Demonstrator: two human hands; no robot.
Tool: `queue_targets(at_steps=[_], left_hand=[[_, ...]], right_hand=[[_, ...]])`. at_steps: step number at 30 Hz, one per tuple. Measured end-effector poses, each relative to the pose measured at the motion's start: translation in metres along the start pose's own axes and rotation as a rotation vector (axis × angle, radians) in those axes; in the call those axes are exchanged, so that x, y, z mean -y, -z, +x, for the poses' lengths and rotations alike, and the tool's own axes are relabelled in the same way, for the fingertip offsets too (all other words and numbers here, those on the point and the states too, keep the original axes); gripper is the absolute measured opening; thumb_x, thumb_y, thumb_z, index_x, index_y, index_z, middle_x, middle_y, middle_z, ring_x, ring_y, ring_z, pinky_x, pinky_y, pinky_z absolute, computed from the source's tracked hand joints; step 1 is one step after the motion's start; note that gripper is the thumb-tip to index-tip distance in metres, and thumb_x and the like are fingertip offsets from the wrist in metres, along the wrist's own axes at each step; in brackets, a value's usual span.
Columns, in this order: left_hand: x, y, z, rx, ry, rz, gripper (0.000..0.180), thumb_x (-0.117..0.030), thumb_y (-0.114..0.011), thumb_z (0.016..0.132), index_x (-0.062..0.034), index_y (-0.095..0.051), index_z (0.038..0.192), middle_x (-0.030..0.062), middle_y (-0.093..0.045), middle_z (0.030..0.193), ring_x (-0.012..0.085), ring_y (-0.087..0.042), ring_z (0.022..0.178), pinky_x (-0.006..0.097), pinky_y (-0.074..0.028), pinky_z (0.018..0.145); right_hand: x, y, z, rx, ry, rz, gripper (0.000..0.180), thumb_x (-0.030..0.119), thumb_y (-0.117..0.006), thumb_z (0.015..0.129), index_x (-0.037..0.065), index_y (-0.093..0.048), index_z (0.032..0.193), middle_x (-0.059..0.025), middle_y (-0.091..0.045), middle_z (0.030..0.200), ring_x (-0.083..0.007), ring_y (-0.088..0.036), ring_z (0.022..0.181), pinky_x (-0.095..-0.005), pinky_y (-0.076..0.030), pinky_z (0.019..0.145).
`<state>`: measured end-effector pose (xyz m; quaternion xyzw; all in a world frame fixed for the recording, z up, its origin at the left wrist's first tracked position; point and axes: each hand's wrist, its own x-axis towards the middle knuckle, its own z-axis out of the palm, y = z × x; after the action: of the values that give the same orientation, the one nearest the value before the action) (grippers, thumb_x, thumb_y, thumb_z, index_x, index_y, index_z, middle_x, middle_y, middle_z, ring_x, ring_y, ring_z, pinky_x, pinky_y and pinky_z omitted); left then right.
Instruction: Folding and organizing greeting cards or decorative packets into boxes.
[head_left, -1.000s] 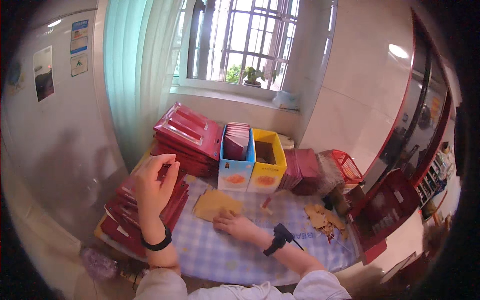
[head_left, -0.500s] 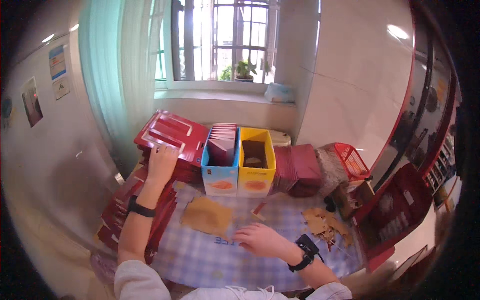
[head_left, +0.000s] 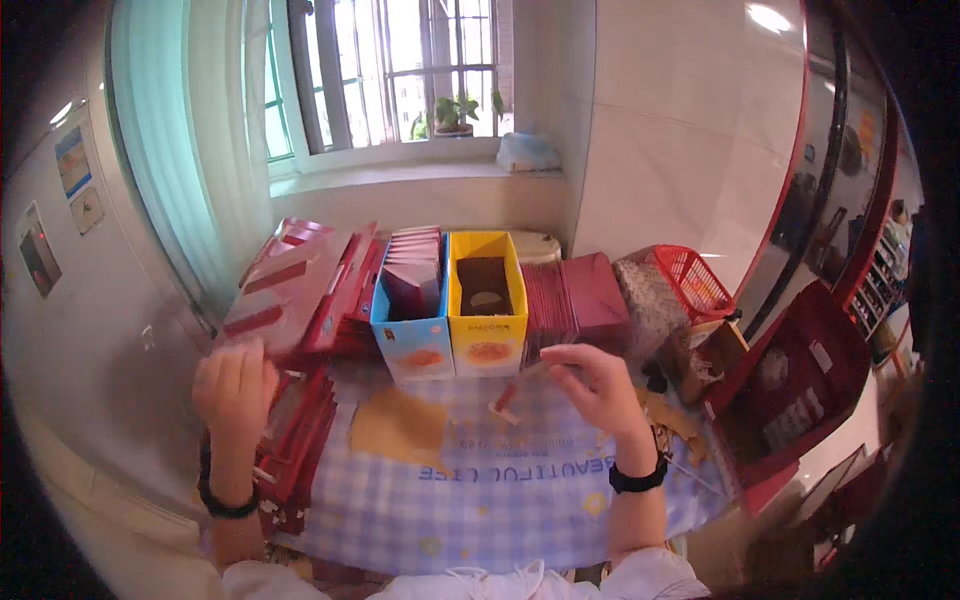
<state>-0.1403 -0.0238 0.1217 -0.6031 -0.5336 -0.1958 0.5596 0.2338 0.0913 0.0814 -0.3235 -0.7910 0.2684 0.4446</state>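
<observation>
My left hand (head_left: pixel 236 388) is at the near edge of a dark red cardboard sheet (head_left: pixel 275 290) with cut-out shapes, its fingers curled on that edge; the fingertips are partly hidden. Other dark red sheets (head_left: pixel 345 285) lean beside it, and more are stacked (head_left: pixel 290 440) below along the table's left side. My right hand (head_left: pixel 598 392) hovers over the right half of the table, thumb and fingers apart, holding nothing that I can see. Near its fingertips lies a small red and white strip (head_left: pixel 505 402). A tan sheet (head_left: pixel 398 428) lies flat at the middle left.
A blue box (head_left: pixel 412 345) holding dark red folded pieces stands beside a yellow box (head_left: pixel 488 345). To their right come a dark red stack (head_left: pixel 595 300), a red basket (head_left: pixel 693 280) and an open dark red box (head_left: pixel 790 400). Tan scraps (head_left: pixel 680 415) lie on the checked tablecloth (head_left: pixel 480 510).
My left hand has come down and left, and the top red sheet has shifted left with it, tilting. My right hand has moved right and up, its fingers spreading. The view has turned slightly right.
</observation>
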Motion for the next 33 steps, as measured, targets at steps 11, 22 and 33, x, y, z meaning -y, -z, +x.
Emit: queue_targets(at_steps=[11,22,33], left_hand=[[-0.160,0.057,-0.059,0.233,-0.406,-0.762,0.008,-0.016,-0.057,0.066,-0.0164,-0.049,0.068,-0.0025,-0.041,0.065,0.0112,-0.046,0.059,0.023,-0.039,0.048],[-0.180,0.045,-0.029,0.737,-0.444,-0.926,0.027,-0.036,-0.061,0.076,-0.0091,-0.057,0.080,0.0032,-0.053,0.074,0.0191,-0.055,0.071,0.030,-0.047,0.055],[-0.173,-0.029,-0.058,0.973,-0.193,-0.939,0.066,-0.045,-0.067,0.069,-0.0056,-0.049,0.119,0.0130,-0.048,0.116,0.0307,-0.046,0.109,0.044,-0.039,0.091]], right_hand=[[-0.005,-0.001,-0.016,-0.005,-0.145,0.150,0.020,0.007,-0.058,0.085,0.002,-0.058,0.104,-0.0010,-0.061,0.088,-0.0054,-0.054,0.075,-0.0201,-0.044,0.067],[-0.065,-0.036,-0.056,0.239,-0.358,0.048,0.031,0.022,-0.062,0.081,0.003,-0.057,0.104,-0.0134,-0.061,0.097,-0.0226,-0.060,0.088,-0.0325,-0.048,0.075],[-0.070,-0.050,-0.064,0.359,-0.567,0.255,0.039,0.020,-0.059,0.084,0.000,-0.046,0.115,-0.0114,-0.056,0.102,-0.0173,-0.057,0.088,-0.0295,-0.049,0.072]])
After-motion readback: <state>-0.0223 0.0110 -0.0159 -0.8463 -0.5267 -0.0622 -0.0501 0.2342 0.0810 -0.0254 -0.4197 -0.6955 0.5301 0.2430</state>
